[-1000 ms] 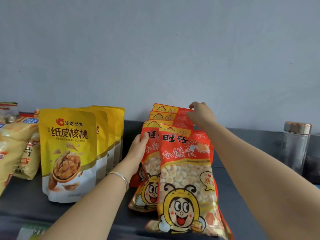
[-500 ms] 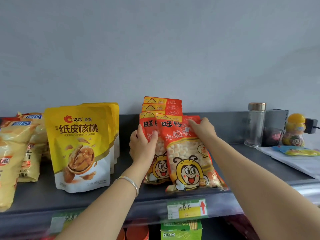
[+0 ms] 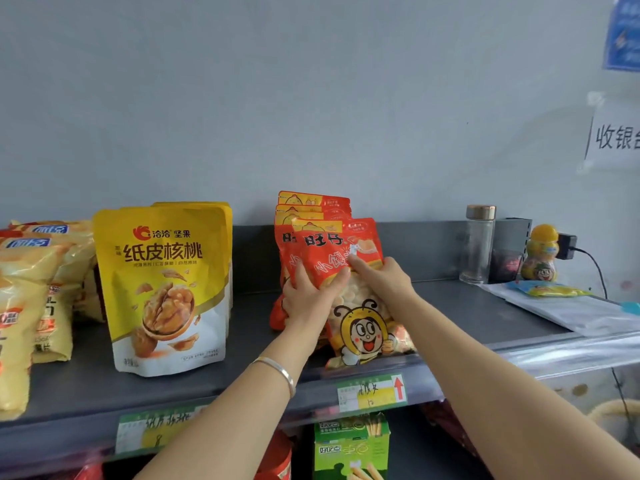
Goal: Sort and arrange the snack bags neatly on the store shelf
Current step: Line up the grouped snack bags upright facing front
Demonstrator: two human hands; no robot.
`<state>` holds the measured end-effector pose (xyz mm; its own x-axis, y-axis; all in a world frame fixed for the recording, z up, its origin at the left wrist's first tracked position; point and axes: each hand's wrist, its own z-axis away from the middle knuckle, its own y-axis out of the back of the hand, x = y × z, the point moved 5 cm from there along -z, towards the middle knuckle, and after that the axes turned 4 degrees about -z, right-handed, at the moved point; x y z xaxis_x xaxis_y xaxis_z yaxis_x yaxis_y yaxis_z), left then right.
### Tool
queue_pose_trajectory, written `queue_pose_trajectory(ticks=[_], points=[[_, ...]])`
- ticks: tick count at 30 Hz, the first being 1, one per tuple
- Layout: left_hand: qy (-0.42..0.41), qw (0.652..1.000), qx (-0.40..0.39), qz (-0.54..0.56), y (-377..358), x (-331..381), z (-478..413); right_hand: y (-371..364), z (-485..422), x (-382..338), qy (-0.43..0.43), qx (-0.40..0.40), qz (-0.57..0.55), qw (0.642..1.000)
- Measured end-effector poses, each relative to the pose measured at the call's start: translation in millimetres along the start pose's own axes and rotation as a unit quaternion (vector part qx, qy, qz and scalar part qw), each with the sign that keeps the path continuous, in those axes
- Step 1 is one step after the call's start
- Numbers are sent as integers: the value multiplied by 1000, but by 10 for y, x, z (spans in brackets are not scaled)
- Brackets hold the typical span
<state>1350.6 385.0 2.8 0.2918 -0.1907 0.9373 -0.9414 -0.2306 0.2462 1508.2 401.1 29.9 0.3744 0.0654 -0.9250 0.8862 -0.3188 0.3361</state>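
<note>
Top shelf (image 3: 467,306), dark grey, against a grey wall. Item in hand: front red snack bag (image 3: 363,327), upright at the shelf's front edge just above a green-and-yellow price tag (image 3: 372,391); its clear window shows small pale round biscuits above a cartoon bee face. The left hand (image 3: 304,299), with a silver bangle (image 3: 280,370) on the wrist, grips the bag's left edge with the thumb laid across the front. The right hand (image 3: 384,282) holds the right edge, index finger stretched over the upper front. Directly behind: a row of matching red bags (image 3: 311,202), standing one behind another, only their tops and left edges showing. Left of these, apart: a yellow walnut pouch (image 3: 166,289), upright, with more yellow pouches (image 3: 227,216) behind it. Far left: pale yellow bags (image 3: 27,289), leaning and overlapping. Right end of the shelf: a clear glass jar (image 3: 479,247) with a metal lid, contents not discernible; a yellow bottle-shaped container (image 3: 542,251) with a cartoon face; a small blue-and-yellow packet (image 3: 547,289) lying on a flat clear sleeve (image 3: 571,313). Lower shelf: a green box (image 3: 351,445) printed with biscuit sticks.
</note>
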Motion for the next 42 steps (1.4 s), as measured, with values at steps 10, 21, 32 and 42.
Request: queue_pose_trajectory(ticks=[10, 21, 32, 42], points=[[-189, 977, 94, -37, 201, 137, -97, -193, 264, -197, 177, 128, -15, 976], [-117, 989, 72, -56, 160, -42, 84, -262, 355, 73, 126, 15, -41, 991], [-99, 994, 34, 41, 219, 0, 50, -338, 374, 58, 159, 2, -23, 987], [-50, 992, -42, 105, 172, -121, -26, -355, 367, 43, 176, 16, 14, 984]])
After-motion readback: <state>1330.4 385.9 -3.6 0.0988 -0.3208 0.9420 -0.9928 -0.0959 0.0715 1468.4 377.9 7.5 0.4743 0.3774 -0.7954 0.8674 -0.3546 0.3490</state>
